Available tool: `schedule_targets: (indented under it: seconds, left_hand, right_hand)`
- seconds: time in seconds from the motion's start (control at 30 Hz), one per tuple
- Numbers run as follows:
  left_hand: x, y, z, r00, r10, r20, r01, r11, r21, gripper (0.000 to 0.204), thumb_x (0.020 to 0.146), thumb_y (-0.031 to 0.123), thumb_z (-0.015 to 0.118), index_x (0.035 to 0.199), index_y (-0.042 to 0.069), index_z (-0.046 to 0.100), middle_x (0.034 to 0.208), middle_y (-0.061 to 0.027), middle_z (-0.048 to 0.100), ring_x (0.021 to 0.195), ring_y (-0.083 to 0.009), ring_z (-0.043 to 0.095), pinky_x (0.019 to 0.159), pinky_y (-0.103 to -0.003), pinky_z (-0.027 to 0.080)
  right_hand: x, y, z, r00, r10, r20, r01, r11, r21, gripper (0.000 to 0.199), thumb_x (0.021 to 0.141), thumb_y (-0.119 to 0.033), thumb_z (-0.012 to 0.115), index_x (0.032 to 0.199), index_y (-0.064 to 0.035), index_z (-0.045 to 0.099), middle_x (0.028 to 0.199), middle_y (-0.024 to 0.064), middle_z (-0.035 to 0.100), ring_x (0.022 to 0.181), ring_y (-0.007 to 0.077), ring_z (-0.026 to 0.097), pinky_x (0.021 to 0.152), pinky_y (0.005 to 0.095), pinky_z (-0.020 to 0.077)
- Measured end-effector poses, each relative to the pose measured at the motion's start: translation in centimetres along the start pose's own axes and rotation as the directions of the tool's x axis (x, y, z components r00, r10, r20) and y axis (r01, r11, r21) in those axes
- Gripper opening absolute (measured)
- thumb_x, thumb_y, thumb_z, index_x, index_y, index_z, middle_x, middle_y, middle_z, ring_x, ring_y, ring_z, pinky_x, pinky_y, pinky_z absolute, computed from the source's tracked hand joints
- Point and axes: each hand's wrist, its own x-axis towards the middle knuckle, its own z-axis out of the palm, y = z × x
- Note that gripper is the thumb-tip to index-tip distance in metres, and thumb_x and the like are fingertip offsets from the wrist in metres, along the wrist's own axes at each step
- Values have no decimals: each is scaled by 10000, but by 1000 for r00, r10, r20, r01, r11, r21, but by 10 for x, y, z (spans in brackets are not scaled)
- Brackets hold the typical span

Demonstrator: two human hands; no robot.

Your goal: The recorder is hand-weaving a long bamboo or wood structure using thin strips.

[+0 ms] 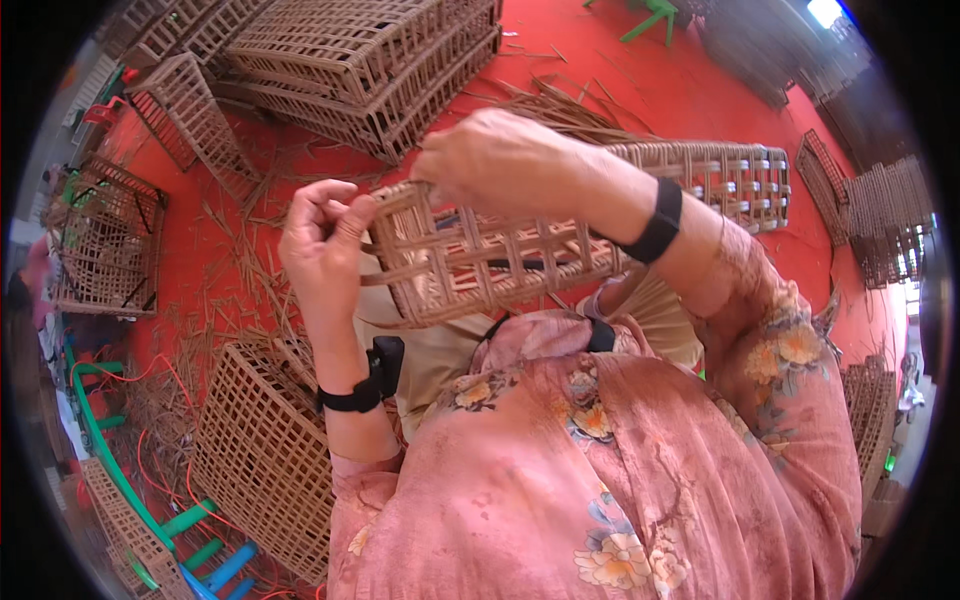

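Brown woven strips make up that open-lattice basket point(545, 240) you've got over your lap, running from the middle of the frame off toward the right, with its near-end corner up by your fingers just left of centre. Since both hands are crowded round that one corner, I'd say it all comes down to how you handle the rim.

Your left hand point(322, 240) has its thumb and fingers curled in narrow right beside the corner, thumb at the edge. Can't make out if anything's pinched in there, tbh. Your right hand point(490, 155) is bent over the top rim with the fingers tucked in, but it's a bit blurred and the back of it hides the fingertips, so no clue what that grip has hold of either.

What I'd do: let the left hand brace the corner so the frame doesn't twist, and have the right do the fine finger work. Small, even pulls along the rim are probably kinder than one hard yank, because thin strips like these could split or kink at a bend. The far end sticks out a long way to the right, so steady it against your legs or it may swing. Watch the loose strips point(560, 110) on the red floor point(560, 45) at upper centre too, they might snag.
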Motion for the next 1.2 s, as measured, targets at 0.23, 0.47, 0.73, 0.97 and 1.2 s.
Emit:
schedule_targets:
  seconds: [0.23,0.47,0.73,0.97,1.2]
  left_hand:
    - [9,10,0,990,-141,-27,143,975,171,140,918,157,757,985,45,704,909,4,647,802,-104,587,741,-246,477]
    - [-1,48,42,883,323,341,-468,663,584,217,872,210,745,1030,62,724,1144,-94,697,1142,-260,619,976,-401,466]
    - [16,51,66,825,187,533,-452,783,426,282,833,-1,723,1114,-8,700,1092,-137,691,978,-259,691,875,-338,542]
    - [20,44,69,837,209,506,-435,814,385,225,844,-25,706,1068,-26,723,1027,-131,701,934,-228,694,855,-320,543]
    - [35,37,69,847,230,479,-399,871,287,197,832,-28,709,1024,-13,746,930,-115,715,862,-206,704,775,-303,550]
  right_hand:
    - [-9,20,-18,973,220,69,-230,919,319,381,787,-321,743,980,7,720,874,173,718,841,371,685,759,465,530]
    - [-74,8,-29,902,416,111,-423,905,44,429,827,-294,740,1154,-24,674,1003,175,683,968,366,662,845,469,515]
    - [-71,8,-6,966,236,-104,-248,959,-134,144,810,-102,647,835,40,653,811,216,666,753,393,700,660,469,548]
    - [-65,22,-10,969,241,55,-231,962,-144,211,886,-192,667,845,10,623,763,169,657,757,367,685,664,470,529]
    - [-85,40,-22,946,320,61,-325,917,231,352,904,-311,660,1105,-25,698,991,205,701,967,379,666,839,468,509]
